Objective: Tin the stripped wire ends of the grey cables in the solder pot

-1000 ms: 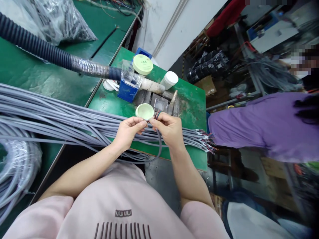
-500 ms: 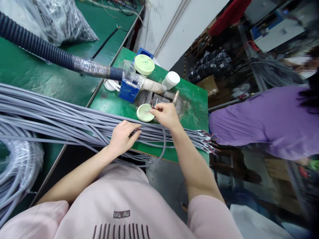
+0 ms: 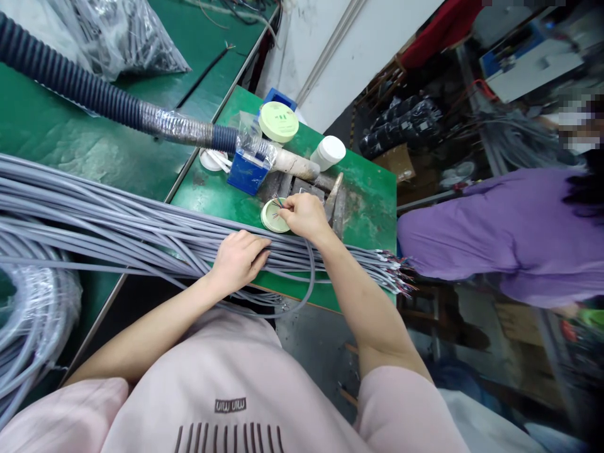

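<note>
My right hand [image 3: 304, 214] pinches a grey cable [image 3: 312, 270] near its stripped end. Thin coloured wires [image 3: 277, 202] fan out from the fingertips over a shallow, pale green round tub [image 3: 272, 221]. From that hand the cable loops down past the table's front edge. My left hand [image 3: 240, 257] lies on a thick bundle of grey cables [image 3: 165, 229], fingers stretched across it and thumb apart. At the bundle's right end, stripped wire tips [image 3: 399, 274] stick out in several colours. Whatever is beneath my left palm is hidden.
A black corrugated hose [image 3: 104, 97] ends in a nozzle [image 3: 297, 162] beside a blue box [image 3: 249, 171]. A green lid [image 3: 278, 121] and white jar [image 3: 329, 152] stand behind. A brown pointed stick [image 3: 334, 194] is near my right hand. A co-worker in purple [image 3: 476, 233] is at right.
My right hand has shifted slightly left, bringing the wire ends further over the pale green tub. My left hand has settled lower onto the cable bundle. The view has shifted slightly.
</note>
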`<action>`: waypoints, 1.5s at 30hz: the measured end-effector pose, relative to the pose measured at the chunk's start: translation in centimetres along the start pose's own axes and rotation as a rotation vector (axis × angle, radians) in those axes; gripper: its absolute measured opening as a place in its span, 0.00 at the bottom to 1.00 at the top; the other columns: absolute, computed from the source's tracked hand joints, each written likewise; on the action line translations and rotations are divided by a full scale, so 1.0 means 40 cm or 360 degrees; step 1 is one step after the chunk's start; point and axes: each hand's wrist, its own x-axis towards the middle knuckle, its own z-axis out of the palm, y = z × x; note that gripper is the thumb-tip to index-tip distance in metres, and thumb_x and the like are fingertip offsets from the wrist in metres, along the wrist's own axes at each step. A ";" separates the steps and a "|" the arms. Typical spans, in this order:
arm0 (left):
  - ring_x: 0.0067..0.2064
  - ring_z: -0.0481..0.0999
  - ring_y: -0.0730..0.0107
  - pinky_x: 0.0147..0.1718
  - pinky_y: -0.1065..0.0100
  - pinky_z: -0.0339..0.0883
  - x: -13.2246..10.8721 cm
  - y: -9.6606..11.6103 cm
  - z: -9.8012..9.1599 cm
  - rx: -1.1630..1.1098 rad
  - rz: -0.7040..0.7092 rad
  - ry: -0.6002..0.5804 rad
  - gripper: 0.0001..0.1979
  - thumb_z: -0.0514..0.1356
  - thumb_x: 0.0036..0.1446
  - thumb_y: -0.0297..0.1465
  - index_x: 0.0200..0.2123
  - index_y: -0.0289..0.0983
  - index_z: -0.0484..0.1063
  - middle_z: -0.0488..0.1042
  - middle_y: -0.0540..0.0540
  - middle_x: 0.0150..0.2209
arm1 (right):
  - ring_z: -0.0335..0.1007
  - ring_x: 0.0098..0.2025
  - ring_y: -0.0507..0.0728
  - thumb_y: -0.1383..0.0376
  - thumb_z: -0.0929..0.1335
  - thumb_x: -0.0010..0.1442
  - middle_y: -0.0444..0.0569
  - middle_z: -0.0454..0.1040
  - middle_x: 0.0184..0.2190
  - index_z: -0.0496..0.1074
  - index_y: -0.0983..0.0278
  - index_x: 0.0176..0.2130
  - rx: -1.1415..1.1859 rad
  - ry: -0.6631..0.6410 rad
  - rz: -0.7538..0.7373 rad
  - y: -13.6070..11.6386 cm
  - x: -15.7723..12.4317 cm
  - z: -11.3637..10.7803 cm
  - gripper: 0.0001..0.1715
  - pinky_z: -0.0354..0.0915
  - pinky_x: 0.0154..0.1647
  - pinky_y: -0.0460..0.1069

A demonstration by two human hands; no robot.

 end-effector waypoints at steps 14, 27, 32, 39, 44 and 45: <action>0.39 0.72 0.60 0.38 0.60 0.65 0.012 0.000 -0.013 -0.0008 -0.0040 -0.0087 0.12 0.55 0.61 0.32 0.43 0.34 0.74 0.78 0.41 0.38 | 0.52 0.21 0.50 0.63 0.68 0.48 0.40 0.54 0.14 0.61 0.64 0.15 0.0423 0.0342 0.0250 0.158 0.005 -0.097 0.16 0.49 0.26 0.48; 0.38 0.73 0.60 0.38 0.61 0.66 0.014 -0.002 -0.011 0.0056 0.0017 -0.0074 0.11 0.55 0.61 0.31 0.43 0.34 0.73 0.79 0.42 0.38 | 0.55 0.23 0.52 0.64 0.69 0.49 0.43 0.59 0.15 0.65 0.64 0.16 0.0208 0.0204 0.0517 0.253 0.088 -0.024 0.15 0.52 0.28 0.48; 0.38 0.73 0.61 0.38 0.61 0.66 0.016 -0.005 -0.010 0.0080 0.0056 -0.0058 0.11 0.55 0.61 0.31 0.43 0.33 0.73 0.79 0.42 0.38 | 0.57 0.25 0.53 0.64 0.70 0.48 0.45 0.62 0.18 0.67 0.64 0.17 0.0149 0.0161 0.0549 0.255 0.106 -0.013 0.13 0.53 0.30 0.49; 0.38 0.73 0.62 0.37 0.62 0.66 0.018 -0.006 -0.010 0.0104 0.0036 -0.0078 0.11 0.55 0.62 0.31 0.43 0.33 0.73 0.79 0.42 0.38 | 0.58 0.24 0.52 0.65 0.70 0.47 0.43 0.60 0.15 0.64 0.65 0.16 0.0262 0.0177 0.0538 0.257 0.103 -0.017 0.14 0.52 0.28 0.48; 0.37 0.73 0.61 0.37 0.62 0.67 0.021 -0.004 -0.012 0.0117 0.0067 -0.0060 0.10 0.56 0.61 0.30 0.42 0.32 0.74 0.79 0.42 0.37 | 0.53 0.18 0.48 0.62 0.70 0.46 0.39 0.56 0.12 0.60 0.65 0.14 0.0860 0.0316 0.0379 0.227 0.008 -0.087 0.19 0.48 0.22 0.46; 0.37 0.73 0.62 0.36 0.62 0.67 0.022 -0.003 -0.013 0.0119 0.0073 -0.0052 0.10 0.56 0.61 0.30 0.42 0.32 0.74 0.79 0.42 0.37 | 0.53 0.18 0.48 0.61 0.71 0.46 0.39 0.57 0.12 0.61 0.65 0.14 0.0988 0.0304 0.0337 0.215 -0.018 -0.102 0.19 0.48 0.21 0.46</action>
